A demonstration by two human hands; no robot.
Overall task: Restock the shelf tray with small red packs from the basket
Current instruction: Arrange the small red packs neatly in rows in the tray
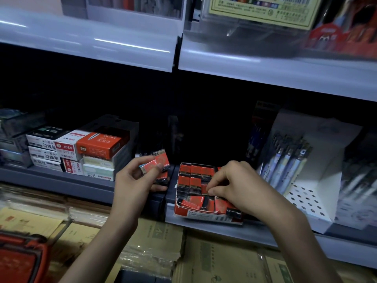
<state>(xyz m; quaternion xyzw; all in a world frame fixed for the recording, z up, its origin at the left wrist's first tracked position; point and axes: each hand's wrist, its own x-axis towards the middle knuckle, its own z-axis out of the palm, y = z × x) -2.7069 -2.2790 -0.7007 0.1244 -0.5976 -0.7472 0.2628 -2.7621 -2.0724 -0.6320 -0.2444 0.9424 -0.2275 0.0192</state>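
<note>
Shelf [51,181] runs across behind both hands. The basket [22,260] sits low, well outboard of the L hand [132,180], and only its red corner is in view. White pen display [318,180] stands just outboard of the R hand [236,184]; stacked boxes [91,148] are beyond the L hand's knuckles.

Tray [195,213] lies under the R fingertips [210,189] and is mostly full. Back rows [195,170] are neat beyond the tips. Front packs [193,202], below the tips twd the wrist, lie tilted and loose.

R hand: thumb + forefinger pressed together, apparently pinching the near edge of one pack [204,188] mid-tray; the exact contact is blurred. L hand: fingers curled round spare packs [161,162], held just inboard of the tray's side wall, not touching it.

Step in hand, as I read it: seat the pinched pack square w/ its row.

- Press it flat, label up like its neighbours.
- Straighten the tilted front ones before adding more, else they'll ride up.
- The front wall looks torn at the corner, so don't lean on it.
- Feed spares from the L hand one at a time.
</note>
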